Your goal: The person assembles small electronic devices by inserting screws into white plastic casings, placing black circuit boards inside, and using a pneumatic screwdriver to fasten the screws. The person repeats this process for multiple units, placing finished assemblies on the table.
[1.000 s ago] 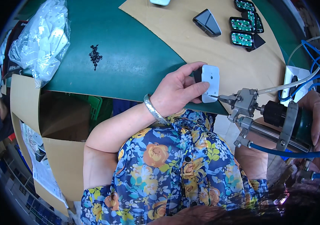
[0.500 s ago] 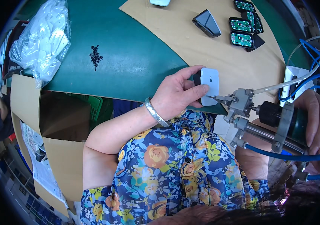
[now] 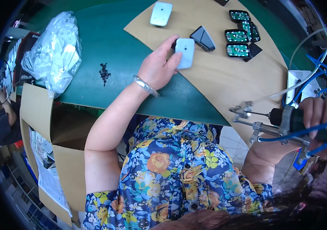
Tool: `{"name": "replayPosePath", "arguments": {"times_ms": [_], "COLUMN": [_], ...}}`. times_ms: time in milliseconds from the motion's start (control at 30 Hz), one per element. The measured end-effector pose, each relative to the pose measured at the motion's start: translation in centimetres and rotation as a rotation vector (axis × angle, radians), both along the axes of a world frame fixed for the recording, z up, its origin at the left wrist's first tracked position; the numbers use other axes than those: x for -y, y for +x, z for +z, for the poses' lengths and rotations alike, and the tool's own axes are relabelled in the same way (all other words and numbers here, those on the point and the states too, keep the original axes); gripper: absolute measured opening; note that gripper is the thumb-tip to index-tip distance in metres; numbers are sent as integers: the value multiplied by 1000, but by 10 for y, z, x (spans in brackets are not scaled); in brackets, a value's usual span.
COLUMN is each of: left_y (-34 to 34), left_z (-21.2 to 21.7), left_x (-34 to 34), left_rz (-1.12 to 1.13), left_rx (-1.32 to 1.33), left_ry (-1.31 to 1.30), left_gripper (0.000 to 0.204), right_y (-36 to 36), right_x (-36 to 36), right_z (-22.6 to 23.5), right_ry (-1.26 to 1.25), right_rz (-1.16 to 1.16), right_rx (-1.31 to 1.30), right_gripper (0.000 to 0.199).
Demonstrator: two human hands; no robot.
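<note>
My left hand [image 3: 156, 68] grips a small device case [image 3: 185, 53] by its edges, thumb on its pale blue face. That face has a small dark hole, and the side turned away from me is dark. Around the body of a power screwdriver [image 3: 276, 116] my right hand [image 3: 318, 115] is closed. The screwdriver lies sideways, its metal nozzle pointing left, well apart from the case. A similar pale case [image 3: 161, 14] rests on the cardboard sheet beyond my left hand. A glossy black case [image 3: 203, 39] is just right of the held one.
Black housings with green circuit boards [image 3: 237, 36] sit at the far right. A pile of small black screws [image 3: 104, 74] lies on the green table [image 3: 129, 80]. At left are a plastic bag of pale parts [image 3: 54, 53] and an open carton [image 3: 37, 111]. Blue hoses [image 3: 324, 78] hang at right.
My left hand has carried the case away from the screwdriver tip, forward and left over the table. The screwdriver, still in my right hand, has shifted slightly and its nozzle end stands apart from the case.
</note>
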State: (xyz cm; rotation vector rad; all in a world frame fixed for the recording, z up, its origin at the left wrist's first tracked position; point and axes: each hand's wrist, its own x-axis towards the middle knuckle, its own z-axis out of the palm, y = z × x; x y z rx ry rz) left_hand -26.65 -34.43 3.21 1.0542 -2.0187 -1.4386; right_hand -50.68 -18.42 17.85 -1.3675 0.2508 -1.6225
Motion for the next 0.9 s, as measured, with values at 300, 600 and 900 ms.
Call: {"name": "replayPosePath", "arguments": {"times_ms": [300,600,900], "left_y": [-66,-1,-22], "left_z": [11,17,12], "left_x": [-17,13,8], "left_rz": [-61,88,-38], "left_rx": [93,647,-142], "left_ry": [-1068,-900,-281], "left_gripper": [54,72,62], "right_y": [-5,-84,12], "right_x": [-43,-83,-41], "right_z": [-13,-7,-31], "right_ry": [167,210,103], "right_rz": [-1056,-399,-1161], "right_rx": [-275,-451,-296], "right_gripper": [70,75,77]}}
